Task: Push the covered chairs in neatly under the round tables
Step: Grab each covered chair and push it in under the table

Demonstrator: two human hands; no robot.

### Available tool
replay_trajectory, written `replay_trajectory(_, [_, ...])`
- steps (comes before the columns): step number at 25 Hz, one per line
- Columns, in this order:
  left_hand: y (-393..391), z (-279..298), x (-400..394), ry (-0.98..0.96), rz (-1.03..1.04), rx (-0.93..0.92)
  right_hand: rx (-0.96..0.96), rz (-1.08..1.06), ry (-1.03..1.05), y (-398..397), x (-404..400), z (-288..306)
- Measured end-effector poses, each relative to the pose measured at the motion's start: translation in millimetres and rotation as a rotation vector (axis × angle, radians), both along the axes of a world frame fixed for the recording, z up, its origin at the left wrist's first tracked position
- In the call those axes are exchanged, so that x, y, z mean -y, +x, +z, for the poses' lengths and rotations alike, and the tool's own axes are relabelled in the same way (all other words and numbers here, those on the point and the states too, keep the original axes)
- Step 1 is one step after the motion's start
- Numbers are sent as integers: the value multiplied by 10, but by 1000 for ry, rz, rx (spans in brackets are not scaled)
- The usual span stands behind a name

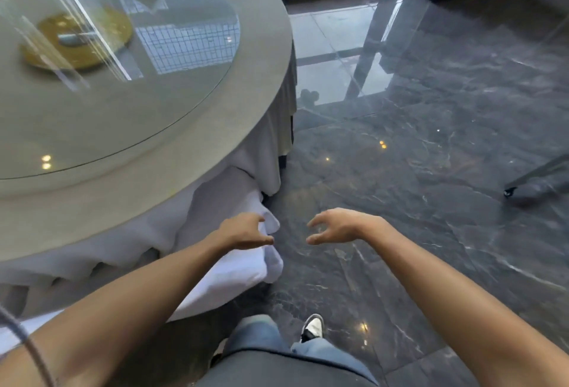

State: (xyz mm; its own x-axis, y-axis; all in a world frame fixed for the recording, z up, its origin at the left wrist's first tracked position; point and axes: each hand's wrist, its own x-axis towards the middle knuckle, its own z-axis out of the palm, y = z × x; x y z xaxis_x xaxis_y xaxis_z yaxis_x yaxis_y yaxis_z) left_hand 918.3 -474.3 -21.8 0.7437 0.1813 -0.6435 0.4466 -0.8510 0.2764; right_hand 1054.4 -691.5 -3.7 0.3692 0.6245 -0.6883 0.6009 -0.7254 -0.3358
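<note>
**Chair at the table's edge, both hands free**

At ten o'clock from your left hand [246, 231], the chair [240, 263] sits in its white cover, tucked against the skirt of the round table [123, 217]. Its back corner lies just beneath your left fingers; whether they touch the cloth is hard to tell. Both hands are loosely spread and hold nothing, your right hand [332, 226] hanging over bare floor [431, 140] at three o'clock of the left.

If the chair needs more travel, set both palms flat on the top of its back and push straight toward the table's centre, so it does not twist.

Its cover is white, soft and rumpled, bunched at the corner, so it may slide under your hands.
</note>
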Motion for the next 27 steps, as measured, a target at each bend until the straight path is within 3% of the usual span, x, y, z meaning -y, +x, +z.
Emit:
replay_trajectory(5, [1148,-45,344,208,-50,167,227,-10,26,1060,324,-95])
replay_trajectory(9, [2195,-238,344,216,2,193,336,-63,89,1881,312,-230])
replay_trajectory(13, [3561,-563,230,208,39,206,398,-100,103,3229,87,-408])
replay_trajectory(17, [4977,-524,-42,100,86,121,393,-106,66,4704,-250,-320])
replay_trajectory(27, [7862,-153,-1569,149,102,202,272,30,-39,7915,-1693,-217])
